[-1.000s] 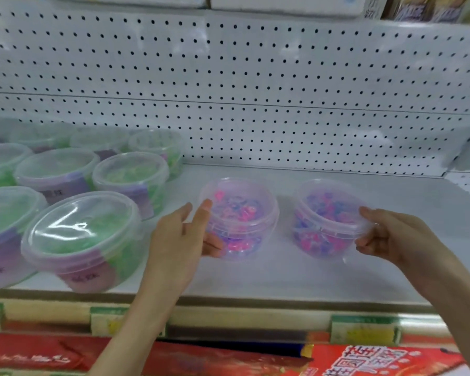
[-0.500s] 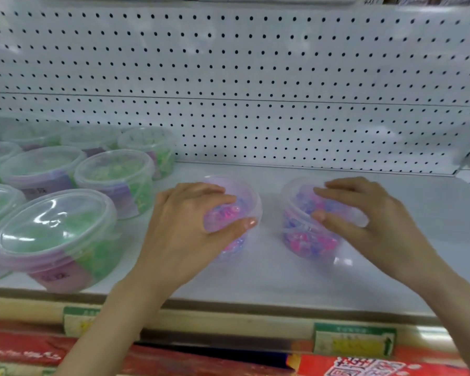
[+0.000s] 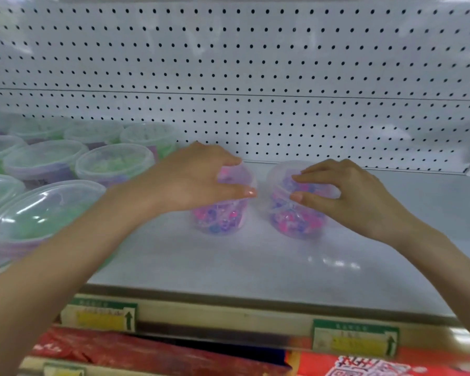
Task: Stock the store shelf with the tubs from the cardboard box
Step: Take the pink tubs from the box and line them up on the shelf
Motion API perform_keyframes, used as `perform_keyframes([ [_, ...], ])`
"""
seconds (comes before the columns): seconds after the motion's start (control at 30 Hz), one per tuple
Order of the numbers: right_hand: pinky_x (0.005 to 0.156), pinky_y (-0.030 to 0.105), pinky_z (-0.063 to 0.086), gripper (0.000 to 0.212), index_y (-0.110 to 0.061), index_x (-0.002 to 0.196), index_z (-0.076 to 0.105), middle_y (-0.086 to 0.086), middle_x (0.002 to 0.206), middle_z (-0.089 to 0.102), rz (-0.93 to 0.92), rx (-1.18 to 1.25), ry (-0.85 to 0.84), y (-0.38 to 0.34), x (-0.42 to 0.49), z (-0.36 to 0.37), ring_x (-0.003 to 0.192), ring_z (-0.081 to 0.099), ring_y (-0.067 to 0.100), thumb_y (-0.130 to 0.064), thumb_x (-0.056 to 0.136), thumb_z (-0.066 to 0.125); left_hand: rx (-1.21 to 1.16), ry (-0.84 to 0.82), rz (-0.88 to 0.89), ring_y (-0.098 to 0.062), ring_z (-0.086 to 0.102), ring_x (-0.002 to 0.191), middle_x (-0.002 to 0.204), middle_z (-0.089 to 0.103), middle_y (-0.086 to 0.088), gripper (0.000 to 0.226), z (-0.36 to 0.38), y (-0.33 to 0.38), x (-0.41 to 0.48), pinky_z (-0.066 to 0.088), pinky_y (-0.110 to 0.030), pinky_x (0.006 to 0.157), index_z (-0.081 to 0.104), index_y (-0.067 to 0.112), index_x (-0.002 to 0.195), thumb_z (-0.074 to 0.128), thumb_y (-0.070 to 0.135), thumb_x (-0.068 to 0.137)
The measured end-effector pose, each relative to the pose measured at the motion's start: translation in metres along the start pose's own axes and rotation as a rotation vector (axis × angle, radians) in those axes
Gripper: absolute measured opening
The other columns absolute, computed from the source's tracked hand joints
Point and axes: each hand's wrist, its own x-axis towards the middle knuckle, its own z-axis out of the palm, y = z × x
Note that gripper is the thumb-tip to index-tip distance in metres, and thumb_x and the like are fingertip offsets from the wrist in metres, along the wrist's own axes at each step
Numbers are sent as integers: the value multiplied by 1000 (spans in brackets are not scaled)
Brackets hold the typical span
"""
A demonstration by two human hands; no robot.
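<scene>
Past the price labels (image 3: 354, 339), mid-way along the white shelf (image 3: 228, 264), the left hand (image 3: 190, 180) curls over a clear tub (image 3: 220, 219) of pink-and-purple bits, the right hand (image 3: 350, 196) grips a second tub (image 3: 296, 222) just beside it, green-filled tubs (image 3: 38, 213) crowd the left, and pegboard (image 3: 255, 77) stands behind.
</scene>
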Motion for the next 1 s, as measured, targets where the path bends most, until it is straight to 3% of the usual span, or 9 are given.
perform_keyframes([
  [0.1,98,28,32,74,-40,122,58,-21,128,51,-62,32,-153,6,8,-8,117,41,10,-76,60,40,177,-44,30,-19,51,117,130,55,8,89,16,0,11,44,-39,95,58,25,118,36,86,57],
  [0.2,94,8,22,71,-45,127,49,-30,131,41,-88,78,-371,16,13,-23,115,31,-6,-67,60,50,83,-178,79,-14,36,134,148,35,14,67,7,-17,21,30,-31,109,45,31,136,62,58,77],
  [0.27,92,0,20,62,-51,122,50,-35,127,41,-84,114,-430,20,17,-30,110,32,-16,-62,61,57,126,-279,102,-13,27,139,152,27,11,63,-7,-29,27,20,-21,109,38,35,139,65,41,82],
  [0.33,89,-3,21,52,-54,114,52,-38,122,42,-80,132,-411,20,22,-30,110,33,-22,-58,64,63,152,-286,91,-14,26,139,152,26,7,65,-15,-35,30,19,-18,105,34,38,140,64,40,82],
  [0.53,94,20,25,63,-32,128,55,-9,133,51,-139,-6,-174,1,40,9,117,36,13,-61,72,57,206,-218,44,-22,36,132,146,37,1,76,-2,-41,50,31,-35,108,31,30,143,53,63,78],
  [0.67,98,14,21,52,-41,126,52,-23,137,43,-110,112,-322,4,53,-6,123,33,-6,-50,76,64,202,-262,64,-20,40,127,144,39,2,65,-6,-59,62,32,-32,105,33,34,141,56,53,83],
  [0.8,104,18,20,46,-48,121,54,-25,139,42,-74,118,-372,11,60,-3,130,34,-2,-50,76,63,233,-286,70,-18,43,101,132,46,-4,59,-8,-76,73,35,-29,91,29,36,143,53,44,89],
  [0.9,99,21,27,53,-37,124,57,-14,137,50,-39,16,-191,5,67,13,127,41,10,-59,76,56,212,-297,62,-23,44,115,135,44,-4,59,-7,-89,82,35,-31,98,27,36,144,52,40,91],
  [1.0,91,33,35,57,-25,112,66,3,120,61,-35,-213,-28,-8,78,31,111,48,26,-66,78,47,200,-309,49,-24,38,130,146,38,-2,59,-9,-99,91,30,-31,103,26,33,144,52,37,92],
])
